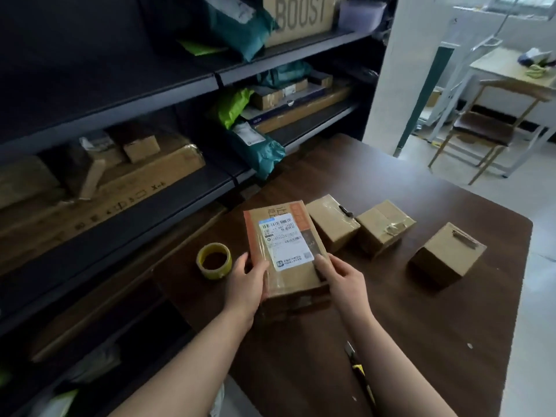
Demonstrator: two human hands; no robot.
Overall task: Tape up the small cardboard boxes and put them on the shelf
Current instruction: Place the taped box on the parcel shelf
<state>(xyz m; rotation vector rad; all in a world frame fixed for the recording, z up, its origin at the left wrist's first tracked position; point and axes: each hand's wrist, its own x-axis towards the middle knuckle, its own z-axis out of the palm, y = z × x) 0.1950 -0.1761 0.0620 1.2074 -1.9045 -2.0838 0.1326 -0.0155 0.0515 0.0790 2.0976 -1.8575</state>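
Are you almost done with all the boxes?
Not nearly. The left hand and right hand hold the flat brown cardboard box with a white label; it looks taped already. Three small brown cardboard boxes look taped too, but all sit on the dark wooden table, not on the dark metal shelf. The yellow tape roll lies beside the left hand.

Left hand [247, 279] and right hand [341, 276] grip labelled box [285, 251]; tape roll [214, 260] beside.
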